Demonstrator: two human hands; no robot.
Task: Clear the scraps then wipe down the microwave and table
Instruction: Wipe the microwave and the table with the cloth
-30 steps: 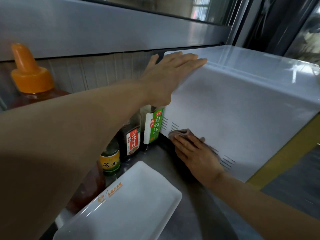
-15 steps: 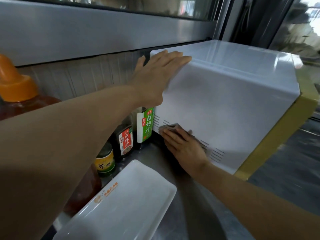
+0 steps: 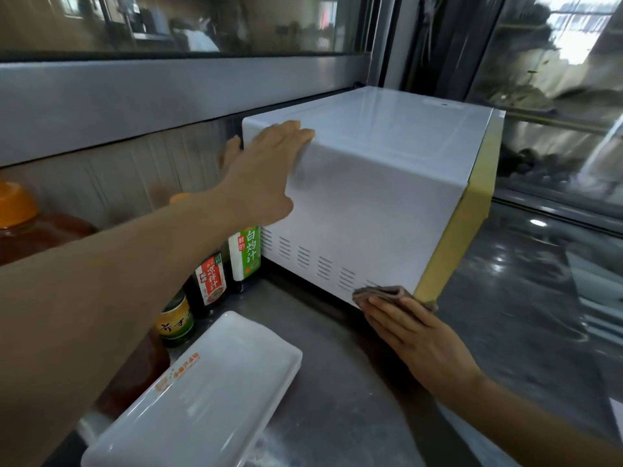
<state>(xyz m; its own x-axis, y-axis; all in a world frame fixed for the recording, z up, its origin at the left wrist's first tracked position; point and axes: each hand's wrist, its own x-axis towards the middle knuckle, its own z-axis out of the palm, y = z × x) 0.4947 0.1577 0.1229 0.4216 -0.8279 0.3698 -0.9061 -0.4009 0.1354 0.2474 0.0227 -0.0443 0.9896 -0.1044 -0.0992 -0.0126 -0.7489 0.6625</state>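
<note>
While pressed by cloth, white microwave, yellow front, slotted side.

White microwave on steel table, brown cloth (folded) against side

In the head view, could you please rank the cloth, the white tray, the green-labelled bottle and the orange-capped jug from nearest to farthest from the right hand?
From the right hand:
1. Cloth, under its fingers, against the microwave's lower side.
2. White tray, on the table to its left.
3. Green-labelled bottle, behind, beside the microwave's rear corner.
4. Orange-capped jug, far left.
</note>
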